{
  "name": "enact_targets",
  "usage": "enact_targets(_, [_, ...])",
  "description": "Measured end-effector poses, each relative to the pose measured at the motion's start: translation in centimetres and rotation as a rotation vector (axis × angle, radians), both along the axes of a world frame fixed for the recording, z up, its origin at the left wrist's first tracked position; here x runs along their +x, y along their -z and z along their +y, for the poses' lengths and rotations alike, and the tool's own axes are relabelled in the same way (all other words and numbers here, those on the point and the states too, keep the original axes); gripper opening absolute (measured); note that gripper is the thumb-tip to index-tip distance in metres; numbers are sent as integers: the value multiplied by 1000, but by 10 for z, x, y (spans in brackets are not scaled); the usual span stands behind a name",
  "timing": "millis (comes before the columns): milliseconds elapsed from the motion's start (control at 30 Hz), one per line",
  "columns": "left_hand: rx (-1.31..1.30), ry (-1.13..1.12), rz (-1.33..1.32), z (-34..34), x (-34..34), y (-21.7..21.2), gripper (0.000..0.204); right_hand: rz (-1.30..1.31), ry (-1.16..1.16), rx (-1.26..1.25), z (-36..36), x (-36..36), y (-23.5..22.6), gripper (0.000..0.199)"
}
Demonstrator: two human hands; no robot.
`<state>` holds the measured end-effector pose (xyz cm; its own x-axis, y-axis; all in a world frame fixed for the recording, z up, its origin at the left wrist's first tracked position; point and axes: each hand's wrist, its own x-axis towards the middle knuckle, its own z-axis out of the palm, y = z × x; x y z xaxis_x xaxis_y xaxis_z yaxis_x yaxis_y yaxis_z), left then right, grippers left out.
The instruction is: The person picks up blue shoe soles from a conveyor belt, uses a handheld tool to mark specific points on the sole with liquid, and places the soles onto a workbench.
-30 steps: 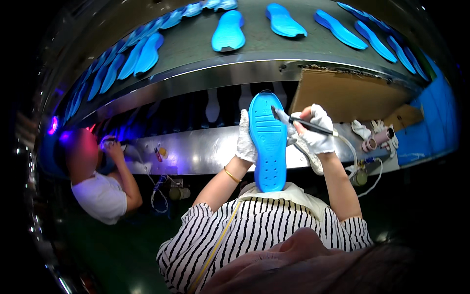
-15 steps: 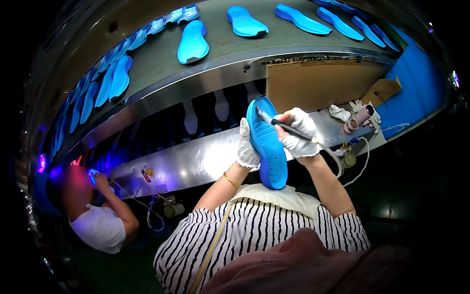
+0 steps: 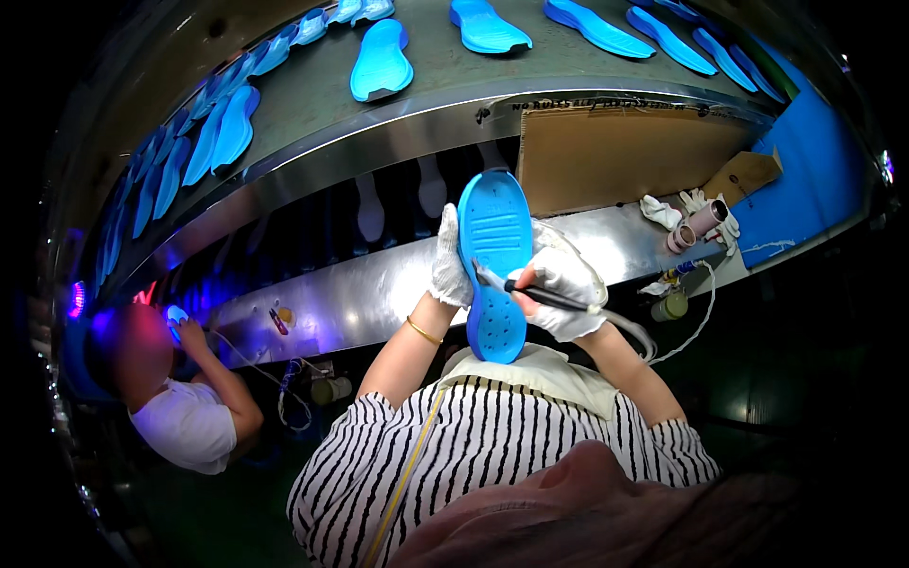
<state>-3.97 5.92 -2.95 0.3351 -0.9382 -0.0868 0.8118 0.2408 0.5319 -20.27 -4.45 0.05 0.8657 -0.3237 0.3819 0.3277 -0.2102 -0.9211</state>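
Note:
A bright blue shoe sole (image 3: 500,222) stands upright before my chest, its lower end at my cream apron and its hollowed, ribbed face toward me. My gloved left hand (image 3: 449,267) grips it along the left edge; part of the fingers is hidden behind it. In my gloved right hand (image 3: 570,295) is a brush with a black handle (image 3: 551,296), pinched between bare-tipped thumb and finger. A pale hose runs from the handle's end down to the right. The brush tip touches the sole near its narrow middle.
A metal ledge (image 3: 379,301) runs in front of me. Beyond it, a dark green belt (image 3: 303,114) carries several blue soles. To the right are a cardboard sheet (image 3: 625,161), white gloves (image 3: 660,212) and a pinkish roll (image 3: 707,218). A co-worker (image 3: 189,421) sits at left.
The brush tip has moved from the sole's upper end down to its middle. Both hands have shifted left with the sole, which now stands straighter.

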Motion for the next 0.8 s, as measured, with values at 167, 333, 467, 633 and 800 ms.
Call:
enact_targets(167, [112,32,-293,26,-25,7,93,48,143,36,-14,-17,11,14])
enact_targets(333, [96,-5,-186,17,-22,18,93,-15,-34,-41,-11,-13,14,13])
enact_targets(467, [-74,-44,-92,-2,-11,16,107,-79,-15,85,-13,-3,5,11])
enact_targets(633, [-233,-126,-3,-13,3,-1,120,-131,2,-171,-9,5,-8,15])
enact_targets(800, [-444,-96,33,-10,8,-16,123,43,-90,290,-4,1,-14,10])
